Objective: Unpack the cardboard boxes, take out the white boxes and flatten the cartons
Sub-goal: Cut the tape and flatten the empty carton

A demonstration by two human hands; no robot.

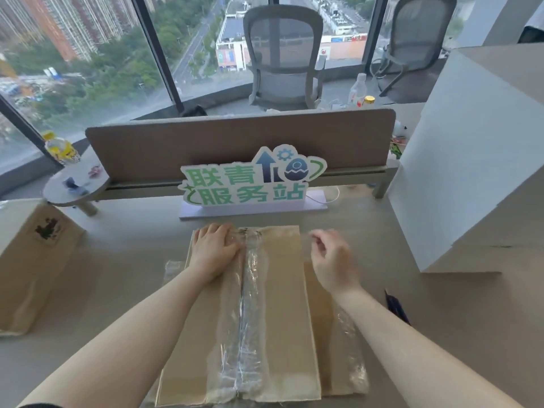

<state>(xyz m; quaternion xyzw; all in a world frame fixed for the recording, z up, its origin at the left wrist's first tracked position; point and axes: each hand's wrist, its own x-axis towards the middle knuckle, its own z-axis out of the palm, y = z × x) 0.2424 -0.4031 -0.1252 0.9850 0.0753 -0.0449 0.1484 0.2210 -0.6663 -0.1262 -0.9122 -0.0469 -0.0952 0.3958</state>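
A brown carton lies in front of me on the desk, its top flaps closed and sealed by a wrinkled strip of clear tape along the middle seam. More clear tape shows on its right side. My left hand rests flat on the carton's far left corner, fingers stretched out beside the tape. My right hand hovers just past the carton's far right corner, blurred, fingers curled with thumb and forefinger close together. Whether it pinches a tape end is unclear. No small white box is visible.
A second closed carton stands at the left. A large white box rises at the right. A dark blue tool lies right of the carton. A green-lettered sign and a desk divider stand behind.
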